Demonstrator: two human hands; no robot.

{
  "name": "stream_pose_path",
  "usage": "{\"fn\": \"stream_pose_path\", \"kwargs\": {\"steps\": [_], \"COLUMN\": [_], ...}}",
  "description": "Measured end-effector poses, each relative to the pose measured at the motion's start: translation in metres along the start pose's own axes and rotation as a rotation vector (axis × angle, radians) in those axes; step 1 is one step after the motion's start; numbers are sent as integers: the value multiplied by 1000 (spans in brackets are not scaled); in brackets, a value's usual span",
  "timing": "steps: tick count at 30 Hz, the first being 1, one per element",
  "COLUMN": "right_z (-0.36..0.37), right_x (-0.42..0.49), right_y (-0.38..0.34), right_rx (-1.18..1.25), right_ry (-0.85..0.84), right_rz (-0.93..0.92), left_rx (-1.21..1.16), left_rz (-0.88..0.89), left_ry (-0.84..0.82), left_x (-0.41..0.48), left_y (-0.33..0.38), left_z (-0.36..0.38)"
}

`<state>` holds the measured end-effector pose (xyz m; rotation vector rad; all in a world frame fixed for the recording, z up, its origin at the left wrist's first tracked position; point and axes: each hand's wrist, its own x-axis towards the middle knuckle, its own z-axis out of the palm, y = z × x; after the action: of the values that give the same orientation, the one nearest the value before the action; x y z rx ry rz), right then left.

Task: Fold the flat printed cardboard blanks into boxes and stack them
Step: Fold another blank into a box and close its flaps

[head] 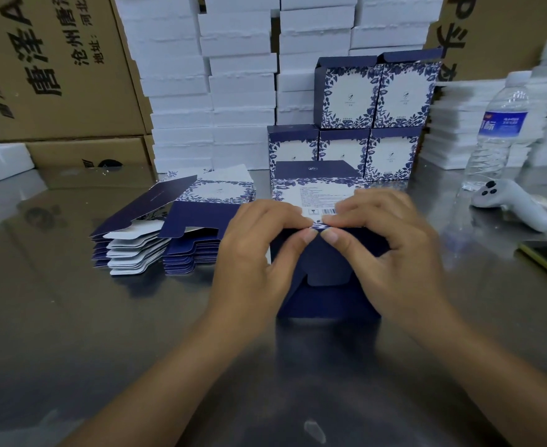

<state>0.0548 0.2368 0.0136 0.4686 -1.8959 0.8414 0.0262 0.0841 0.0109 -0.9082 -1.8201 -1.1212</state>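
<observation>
both hands are curled on the box (327, 272), which sits in the middle of the bench (72, 317). the left hand (259, 243) and the right hand (391, 243) each pinch the box's near top edge with thumb and fingers, thumbs almost touching. the dark blue end flaps face near and the lid flap points far, so the box runs near to far. flat blanks (156, 240) lie piled on its left. finished boxes (375, 124) stand stacked just behind.

a packing workshop: steel worktable (72, 317), shipping cartons (56, 75), stacked white foam trays (182, 75)
</observation>
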Motion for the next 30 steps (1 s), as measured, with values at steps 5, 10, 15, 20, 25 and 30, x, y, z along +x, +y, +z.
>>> {"fn": "stream_pose_path", "kwargs": {"steps": [5, 10, 15, 20, 25, 30], "right_z": [4, 3, -5, -5, -3, -6], "right_x": [1, 2, 3, 3, 5, 4], "right_y": [1, 2, 5, 7, 6, 6], "right_rx": [-35, -34, -4, 32, 36, 61], "right_ry": [-10, -8, -3, -20, -30, -34], "right_rz": [11, -1, -21, 27, 44, 55], "left_rx": [-55, -58, -62, -97, -157, -156], "left_rz": [-48, -53, -80, -120, -183, -184], "left_ry": [-1, -14, -28, -70, -115, -127], "left_x": [2, 5, 7, 10, 12, 14], "left_y": [0, -1, -2, -3, -11, -13], "left_z": [2, 0, -5, -11, -20, -20]}}
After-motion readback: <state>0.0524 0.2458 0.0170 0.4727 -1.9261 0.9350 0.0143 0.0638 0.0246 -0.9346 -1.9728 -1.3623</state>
